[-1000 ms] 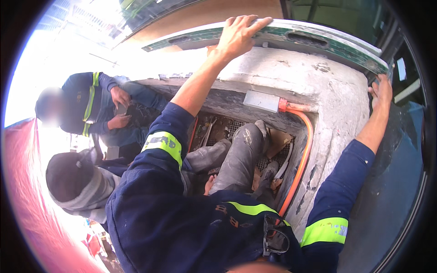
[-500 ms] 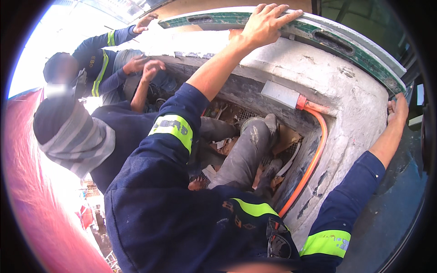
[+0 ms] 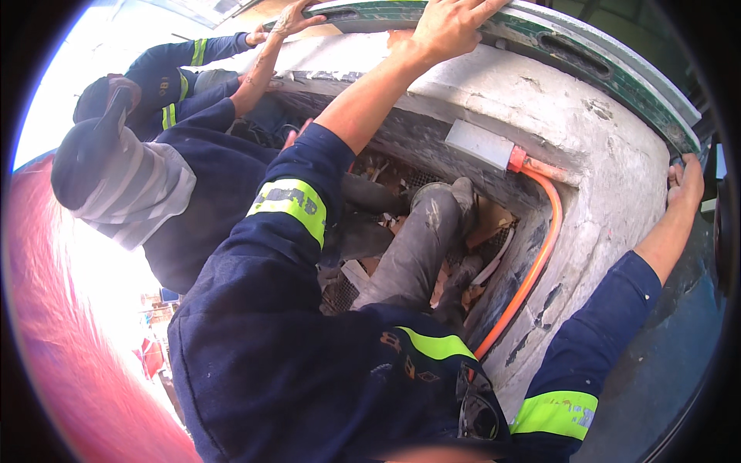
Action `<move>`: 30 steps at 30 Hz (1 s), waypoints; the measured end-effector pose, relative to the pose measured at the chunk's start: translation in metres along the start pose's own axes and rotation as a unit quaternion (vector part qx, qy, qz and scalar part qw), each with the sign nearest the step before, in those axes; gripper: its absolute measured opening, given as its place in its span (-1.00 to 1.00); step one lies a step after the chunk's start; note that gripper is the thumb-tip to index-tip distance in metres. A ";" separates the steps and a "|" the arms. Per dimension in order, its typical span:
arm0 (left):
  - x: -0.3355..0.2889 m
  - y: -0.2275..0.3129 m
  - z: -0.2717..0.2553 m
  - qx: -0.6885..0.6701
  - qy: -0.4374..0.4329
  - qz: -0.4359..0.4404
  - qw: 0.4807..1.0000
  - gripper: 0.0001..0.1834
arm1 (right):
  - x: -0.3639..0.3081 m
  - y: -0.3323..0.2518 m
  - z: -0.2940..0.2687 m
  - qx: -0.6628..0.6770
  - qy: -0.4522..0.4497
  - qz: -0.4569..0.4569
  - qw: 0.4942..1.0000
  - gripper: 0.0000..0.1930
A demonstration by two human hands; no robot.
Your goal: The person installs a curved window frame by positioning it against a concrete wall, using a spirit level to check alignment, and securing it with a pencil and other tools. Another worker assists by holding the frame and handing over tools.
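Observation:
A long green spirit level [image 3: 532,42] with oval hand slots lies along the top of the white plastered wall [image 3: 532,100], against a pale slab edge [image 3: 617,55]. My left hand [image 3: 451,29] grips the level near its middle, fingers over the upper edge; the fingertips run out of the picture. At the right end of the level, my right hand [image 3: 684,184] curls its fingers against the corner. A co-worker's hand [image 3: 293,18] reaches up to the left end of the level.
Two co-workers in dark clothing crouch at the left, one with a striped head cloth [image 3: 143,181]. Below the wall ledge are a grey box [image 3: 478,144] and an orange conduit [image 3: 549,239]. Debris lies around my legs [image 3: 413,255]. Pink sheeting [image 3: 69,324] hangs at far left.
The nearer co-worker's arm has risen to the level's left end. The farther co-worker's raised hand has come down to the wall. My hands stay on the level; the view has shifted slightly.

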State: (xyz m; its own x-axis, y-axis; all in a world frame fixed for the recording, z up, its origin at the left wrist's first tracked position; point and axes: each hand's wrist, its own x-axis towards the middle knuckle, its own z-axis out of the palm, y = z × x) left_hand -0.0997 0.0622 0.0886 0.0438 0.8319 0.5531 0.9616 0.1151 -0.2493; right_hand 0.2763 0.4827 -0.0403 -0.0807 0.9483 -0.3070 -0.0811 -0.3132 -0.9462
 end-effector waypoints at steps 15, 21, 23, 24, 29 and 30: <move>0.000 0.003 0.002 -0.014 0.025 -0.001 1.000 -0.06 | 0.003 -0.002 0.000 0.005 0.009 0.003 1.000 -0.51; 0.000 0.003 0.000 -0.014 0.034 -0.006 0.999 -0.07 | 0.002 -0.001 0.001 0.015 0.015 -0.012 1.000 -0.49; -0.001 0.004 -0.001 -0.013 0.030 -0.013 0.999 -0.06 | -0.003 -0.001 0.006 0.009 -0.018 0.006 1.000 -0.48; -0.003 0.003 -0.003 0.006 0.025 -0.017 1.000 -0.05 | -0.009 -0.001 0.004 0.003 -0.020 -0.025 0.999 -0.49; -0.001 -0.003 0.016 -0.004 0.026 -0.008 1.000 0.10 | -0.053 -0.004 0.014 0.036 0.002 -0.064 0.997 -0.49; -0.003 -0.002 0.017 0.021 0.042 -0.007 0.999 0.11 | -0.066 -0.006 0.020 0.049 0.002 -0.093 0.994 -0.54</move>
State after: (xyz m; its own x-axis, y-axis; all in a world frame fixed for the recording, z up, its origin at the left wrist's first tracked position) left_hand -0.1065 0.0687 0.0744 0.0556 0.7818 0.6211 0.9501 0.1498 -0.2736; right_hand 0.2624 0.4209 -0.0126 -0.0512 0.9903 -0.1292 -0.1911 -0.1367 -0.9720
